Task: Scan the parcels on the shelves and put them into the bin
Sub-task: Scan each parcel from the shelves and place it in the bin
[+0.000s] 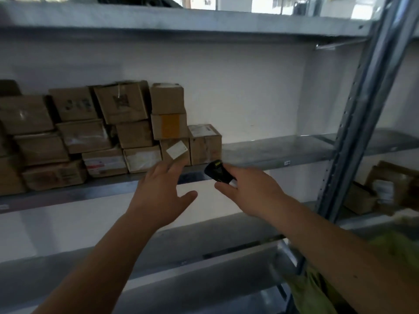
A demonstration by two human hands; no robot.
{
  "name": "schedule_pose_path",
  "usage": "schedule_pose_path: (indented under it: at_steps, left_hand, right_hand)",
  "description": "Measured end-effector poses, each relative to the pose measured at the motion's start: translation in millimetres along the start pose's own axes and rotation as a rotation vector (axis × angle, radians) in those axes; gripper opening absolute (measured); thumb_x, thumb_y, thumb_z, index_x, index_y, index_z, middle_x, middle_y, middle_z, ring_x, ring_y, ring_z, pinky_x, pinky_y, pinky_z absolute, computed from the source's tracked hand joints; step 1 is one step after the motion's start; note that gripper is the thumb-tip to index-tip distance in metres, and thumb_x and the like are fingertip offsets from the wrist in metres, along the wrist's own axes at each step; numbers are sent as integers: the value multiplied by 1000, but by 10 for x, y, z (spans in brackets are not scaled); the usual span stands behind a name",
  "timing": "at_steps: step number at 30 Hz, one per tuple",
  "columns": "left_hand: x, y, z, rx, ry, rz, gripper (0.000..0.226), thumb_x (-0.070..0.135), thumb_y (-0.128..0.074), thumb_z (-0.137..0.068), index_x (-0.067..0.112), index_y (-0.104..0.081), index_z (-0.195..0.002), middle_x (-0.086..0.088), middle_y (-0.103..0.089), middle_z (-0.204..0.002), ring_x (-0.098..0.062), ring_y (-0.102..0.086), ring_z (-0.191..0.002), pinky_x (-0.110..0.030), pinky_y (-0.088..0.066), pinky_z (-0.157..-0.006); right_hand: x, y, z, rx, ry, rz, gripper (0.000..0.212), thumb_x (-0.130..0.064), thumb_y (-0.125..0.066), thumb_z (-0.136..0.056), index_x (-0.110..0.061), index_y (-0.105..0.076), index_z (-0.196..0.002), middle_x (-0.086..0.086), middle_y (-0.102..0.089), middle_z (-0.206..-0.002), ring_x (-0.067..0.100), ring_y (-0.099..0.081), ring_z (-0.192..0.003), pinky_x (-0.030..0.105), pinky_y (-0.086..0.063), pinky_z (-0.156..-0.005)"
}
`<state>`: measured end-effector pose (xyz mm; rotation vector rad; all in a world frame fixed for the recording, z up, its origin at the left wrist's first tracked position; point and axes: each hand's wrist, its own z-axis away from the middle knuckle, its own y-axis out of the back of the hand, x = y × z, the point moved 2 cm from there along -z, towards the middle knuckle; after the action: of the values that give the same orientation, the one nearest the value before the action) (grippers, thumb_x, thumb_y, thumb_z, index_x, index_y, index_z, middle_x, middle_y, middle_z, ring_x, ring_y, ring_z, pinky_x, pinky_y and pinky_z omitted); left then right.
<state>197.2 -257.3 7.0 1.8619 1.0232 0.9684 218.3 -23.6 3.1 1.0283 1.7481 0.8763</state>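
Note:
Several brown cardboard parcels [127, 103] are stacked on the left part of the middle metal shelf [276, 150]. The rightmost parcel [205, 143] stands alone at the end of the stack, beside a parcel with a white label [175, 150]. My left hand [162, 191] reaches towards these two parcels with its fingers spread, holding nothing, the fingertips just in front of the labelled parcel. My right hand [247, 189] grips a black handheld scanner [217, 172] with a yellow-green stripe, its head pointing at the rightmost parcel. No bin is in view.
A grey perforated upright post [353, 123] stands at the right. Behind it, more cardboard boxes [383, 189] lie on a lower shelf. An upper shelf [181, 23] runs overhead and a lower shelf [204, 257] sits below my arms. A green garment [317, 288] shows at lower right.

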Motion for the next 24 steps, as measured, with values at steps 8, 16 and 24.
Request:
schedule_pose_path:
  at_steps: [8, 16, 24]
  left_hand:
    - [144, -249, -522, -51, 1, 56, 95, 67, -63, -92, 31, -16, -167, 2, -24, -172, -24, -25, -155, -47, -32, -124]
    - [349, -551, -1107, -24, 70, 61, 98, 73, -58, -91, 33, -11, -167, 4, -8, -175, -26, -19, -158, -44, -31, -123]
    - [572, -842, -1252, 226, 201, 274, 78, 56, -76, -86, 34, -44, -154, 3, -30, -166, -25, -32, -149, -50, -35, -122]
  right_hand:
    - [436, 221, -452, 12, -73, 32, 62, -77, -40, -95, -49, -37, -151, 1, -56, -103, 20, -57, -89, 38, -54, -77]
    - [1049, 169, -1069, 26, -96, 64, 60, -78, -40, -93, -51, -35, -147, 0, -51, -97, 20, -55, -82, 35, -47, -67]
    - [1474, 8, -1568, 1, -14, -63, 52, -73, -42, -93, -44, -50, -136, 1, -64, -103, 21, -61, -90, 40, -55, -80]
